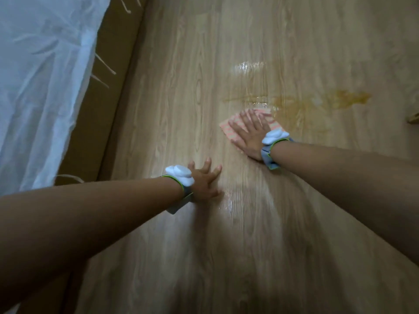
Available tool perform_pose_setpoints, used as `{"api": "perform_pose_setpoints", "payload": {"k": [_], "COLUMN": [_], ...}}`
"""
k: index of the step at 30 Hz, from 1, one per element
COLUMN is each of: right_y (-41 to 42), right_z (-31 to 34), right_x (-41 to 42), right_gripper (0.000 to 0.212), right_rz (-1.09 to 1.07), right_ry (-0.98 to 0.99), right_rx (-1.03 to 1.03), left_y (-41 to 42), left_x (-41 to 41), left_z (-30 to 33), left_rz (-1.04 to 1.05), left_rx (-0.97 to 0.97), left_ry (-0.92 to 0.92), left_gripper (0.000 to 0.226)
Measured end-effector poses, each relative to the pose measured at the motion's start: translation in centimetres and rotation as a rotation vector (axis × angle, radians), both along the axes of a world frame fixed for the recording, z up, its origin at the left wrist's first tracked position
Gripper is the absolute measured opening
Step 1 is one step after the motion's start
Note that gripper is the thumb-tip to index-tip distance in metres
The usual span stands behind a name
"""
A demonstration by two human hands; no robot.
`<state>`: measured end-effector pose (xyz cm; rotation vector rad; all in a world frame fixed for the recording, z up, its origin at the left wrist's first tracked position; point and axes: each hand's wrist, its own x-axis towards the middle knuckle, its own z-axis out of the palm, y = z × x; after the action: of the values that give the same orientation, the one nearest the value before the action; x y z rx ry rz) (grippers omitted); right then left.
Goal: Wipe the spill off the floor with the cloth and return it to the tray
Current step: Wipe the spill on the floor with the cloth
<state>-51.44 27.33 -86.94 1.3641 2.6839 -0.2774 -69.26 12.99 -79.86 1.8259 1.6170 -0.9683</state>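
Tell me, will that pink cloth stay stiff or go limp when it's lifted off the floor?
Probably limp: the cloth lies thin and flat under the right hand. It sits at the edge of the amber spill, so it may come up damp, perhaps dripping.

View: a single head-worn camera is used.
Direction: forward and down, at the floor [181,87].
Nearness: within arm's reach.

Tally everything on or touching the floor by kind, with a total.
Hands: 2, left hand flat on the bare floor, right hand pressed flat on the cloth
Cloths: 1, pink striped cloth
Spills: 1, amber spill beyond the cloth
Wristbands: 2, left, right
Total: 6
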Motion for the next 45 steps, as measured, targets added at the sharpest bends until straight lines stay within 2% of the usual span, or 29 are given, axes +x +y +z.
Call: {"api": "perform_pose_setpoints", "payload": {"k": [2, 4, 7, 10, 13, 16, 19, 21, 23, 25, 27, 31, 35, 39, 42, 44, 45], "right_y": [-0.6, -1.7, -3.3, -3.9, -3.3, -1.7, -1.6, -2.4, -4.1, -5.7, -6.2, -3.4, -0.8, -2.6, -4.3, -3.2, -2.1], "right_z": [-0.7, -1.3, -1.1, -0.5, -0.5, -0.6, -1.0, -1.1, -1.5, -1.8, -1.9, -1.5, -1.6, -2.1, -2.7, -2.7, -2.6], "right_x": [-0.2, 1.4, 6.3, 12.3, 15.3, 14.4, 11.0, 9.3, 8.6, 10.6, 13.9, 16.7, 12.4, 8.4, 10.0, 12.3, 13.3], "right_gripper": [0.061, 0.058, 0.057, 0.058, 0.057, 0.057, 0.057, 0.057, 0.058, 0.059, 0.058, 0.058, 0.053, 0.056, 0.057, 0.057, 0.058], "right_rz": [0.016, 0.122, 0.169, 0.063, -0.093, -0.247, -0.362, -0.31, -0.161, -0.049, -0.023, -0.256, -0.409, -0.177, 0.062, 0.065, -0.009], "right_ry": [0.02, 0.025, 0.0, -0.019, -0.012, -0.019, -0.017, -0.023, -0.012, -0.028, -0.022, -0.016, 0.001, -0.018, -0.006, -0.009, -0.011], "right_rx": [0.02, 0.012, 0.001, 0.029, 0.009, -0.002, 0.029, 0.052, 0.045, 0.031, 0.029, 0.03, 0.069, 0.097, 0.065, 0.071, 0.084], "left_y": [-0.5, -0.4, -0.8, -1.5, -0.1, 3.3, 6.2, 7.8, 8.4, 8.6, 7.8, 7.3, 7.2, 7.1, 7.3, 7.9, 8.1], "left_x": [0.3, 1.4, 2.3, 1.6, 1.5, 3.0, 4.0, 4.3, 3.7, 3.4, 2.9, 3.1, 2.8, 2.8, 2.2, 1.5, 0.9], "left_z": [0.0, 0.0, -0.5, -0.5, 0.0, 0.6, 0.6, 0.1, -0.5, -1.2, -2.0, -3.1, -3.5, -4.1, -3.9, -3.7, -3.5], "left_rz": [-0.024, -0.044, -0.016, 0.075, 0.066, 0.109, 0.09, 0.072, 0.049, 0.021, 0.019, 0.05, 0.097, 0.16, 0.128, 0.112, 0.121], "left_rx": [0.051, 0.082, 0.102, 0.104, 0.25, 0.362, 0.298, 0.302, 0.285, 0.263, 0.278, 0.306, 0.28, 0.263, 0.265, 0.272, 0.294], "left_ry": [-0.007, 0.032, 0.032, -0.147, -0.287, -0.279, -0.175, -0.112, -0.098, -0.132, -0.155, -0.178, -0.2, -0.227, -0.242, -0.267, -0.265], "left_gripper": [0.078, 0.079, 0.086, 0.084, 0.079, 0.078, 0.079, 0.077, 0.075, 0.074, 0.074, 0.077, 0.075, 0.071, 0.067, 0.067, 0.069]}}
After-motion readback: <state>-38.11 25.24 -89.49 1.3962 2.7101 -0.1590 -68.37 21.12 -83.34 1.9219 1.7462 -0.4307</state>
